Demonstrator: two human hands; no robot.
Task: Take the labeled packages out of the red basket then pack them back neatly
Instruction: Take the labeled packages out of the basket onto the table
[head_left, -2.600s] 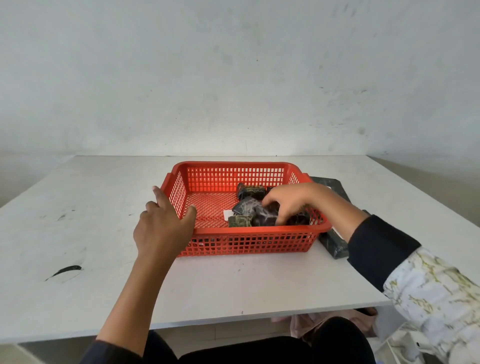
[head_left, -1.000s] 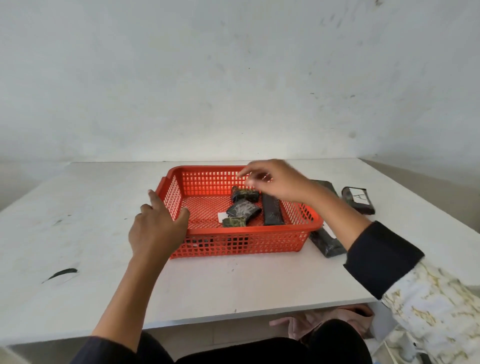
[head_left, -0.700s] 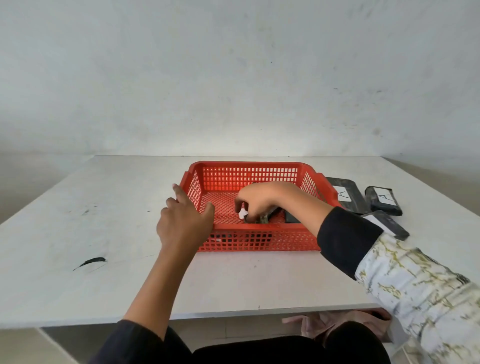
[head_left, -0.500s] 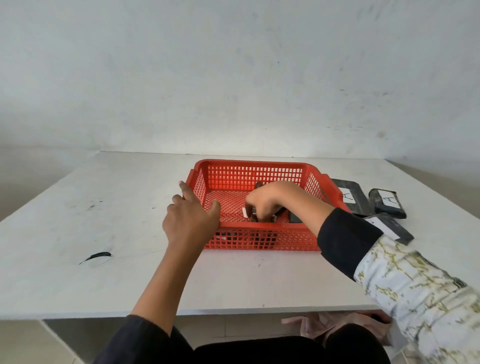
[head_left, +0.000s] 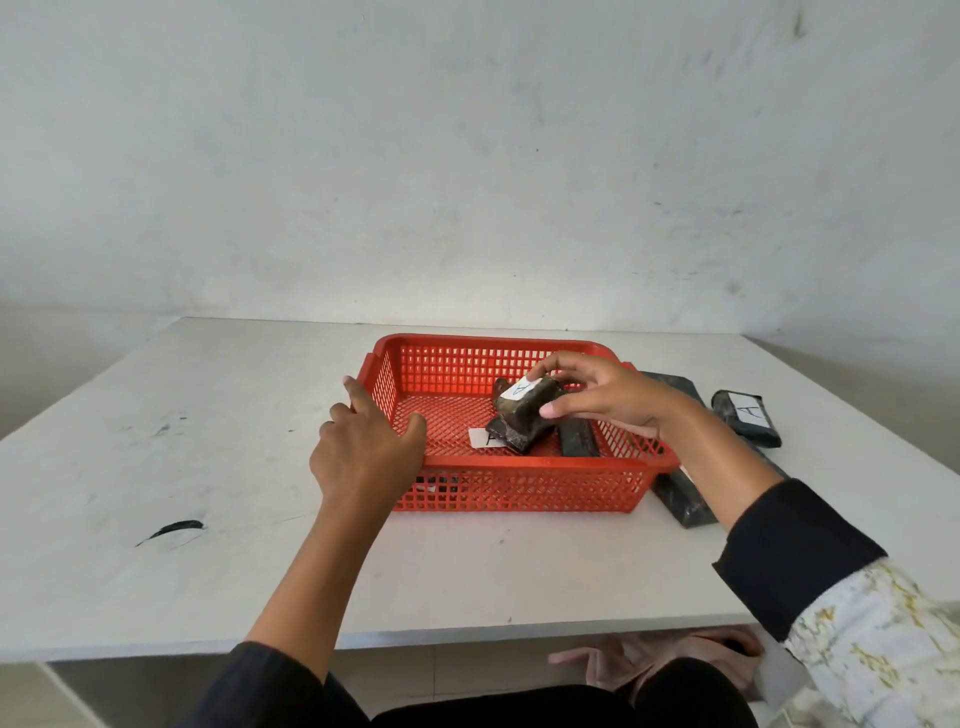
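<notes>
A red mesh basket (head_left: 519, 488) stands in the middle of the white table. My left hand (head_left: 363, 452) grips its front left corner, thumb over the rim. My right hand (head_left: 608, 402) holds a small dark package with a white "A" label (head_left: 524, 402) just above the basket floor. Under it lies another dark package with a white label (head_left: 493, 435), and a long dark package (head_left: 577, 439) lies along the basket's right side. Three dark packages sit on the table right of the basket: a labeled one (head_left: 747, 418), a long one (head_left: 680, 501) and one behind (head_left: 672, 384).
The table (head_left: 208, 467) has a black smear (head_left: 171, 531) at the front left. A plain white wall runs behind the table. Pink cloth (head_left: 649, 660) lies under the table's front edge near my lap.
My right hand reached down into the basket, closed on a small labeled package and has lifted it. My left hand stays on the basket's corner. The camera view shifted slightly.
</notes>
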